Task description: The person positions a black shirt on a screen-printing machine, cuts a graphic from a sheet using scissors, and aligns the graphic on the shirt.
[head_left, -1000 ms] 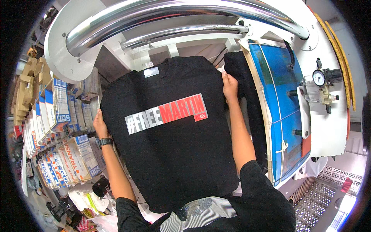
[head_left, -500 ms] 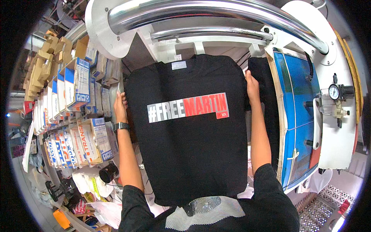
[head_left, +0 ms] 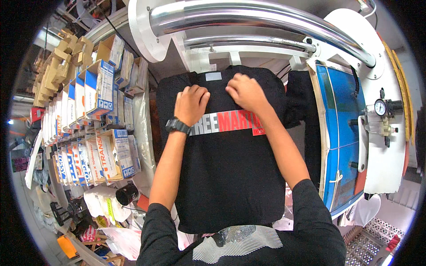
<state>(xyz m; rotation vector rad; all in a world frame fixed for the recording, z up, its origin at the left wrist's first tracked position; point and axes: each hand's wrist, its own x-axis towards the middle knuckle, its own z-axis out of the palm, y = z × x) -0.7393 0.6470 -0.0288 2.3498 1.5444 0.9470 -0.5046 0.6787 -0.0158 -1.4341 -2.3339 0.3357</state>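
A black T-shirt (head_left: 230, 177) lies flat in front of me, its neck at the far end, with a white-and-red lettered print across the chest. A pale label (head_left: 213, 76) shows inside the neck. My left hand (head_left: 191, 103) is on the cloth left of the label, fingers curled down into it, covering the print's left end. To the right of the label, my right hand (head_left: 246, 92) also has its fingers bent onto the shirt. Both hands look closed on the fabric, though their fingertips are hidden. My right forearm crosses the print's right end.
Behind the shirt stands a white machine with a thick chrome bar (head_left: 266, 17). At right are a blue panel (head_left: 339, 133) tied with cord and a pressure gauge (head_left: 380, 107). Stacked cardboard boxes (head_left: 100, 91) fill the left. A black cylindrical object (head_left: 127, 194) is at lower left.
Both hands have moved inward from the shirt's side edges onto its upper chest by the neck. The shirt's right sleeve now spreads out at the side. The view has shifted slightly.
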